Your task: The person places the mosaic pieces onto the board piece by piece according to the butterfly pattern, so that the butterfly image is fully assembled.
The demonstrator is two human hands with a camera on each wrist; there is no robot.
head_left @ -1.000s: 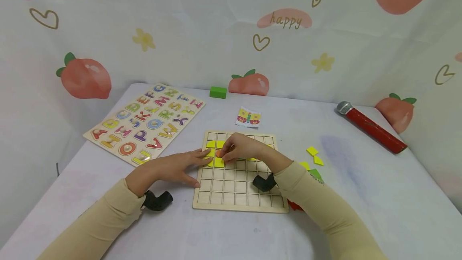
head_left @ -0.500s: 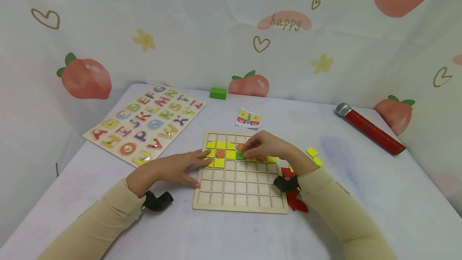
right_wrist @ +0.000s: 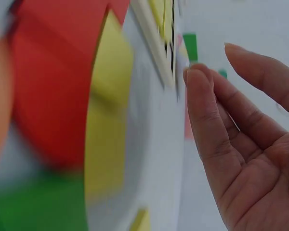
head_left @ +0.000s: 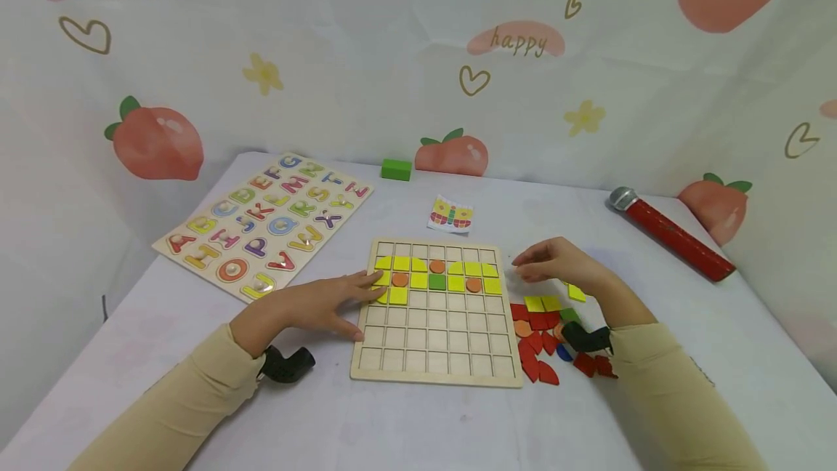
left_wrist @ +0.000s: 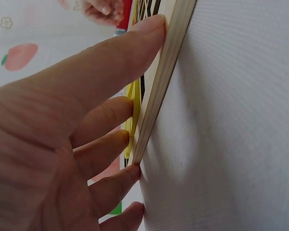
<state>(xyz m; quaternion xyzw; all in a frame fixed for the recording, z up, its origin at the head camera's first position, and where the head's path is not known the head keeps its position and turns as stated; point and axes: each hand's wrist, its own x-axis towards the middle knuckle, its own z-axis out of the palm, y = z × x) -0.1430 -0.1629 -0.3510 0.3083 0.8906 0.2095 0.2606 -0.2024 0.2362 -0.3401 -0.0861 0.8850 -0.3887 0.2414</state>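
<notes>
Red pieces (head_left: 529, 363) lie right of the wooden board (head_left: 428, 344), likely for easy reach. The left hand (head_left: 322, 302) spreads over the board's left edge, touching yellow pieces (head_left: 397, 296), perhaps to stop it sliding. The right hand (head_left: 564, 265), past the board's right edge, holds nothing, thumb and fingers apart. A picture card (head_left: 451, 215) sits behind the board, maybe for easy looking. Half a second ago, the right hand was at the board's green square (head_left: 437, 282).

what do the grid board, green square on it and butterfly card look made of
Grid board: matt bare wood, probably plywood; the edge looks layered. Green square: painted wood or plastic, can't tell; flat, even colour. Butterfly card: likely paper, printed; thin, slightly uneven edge.
</notes>
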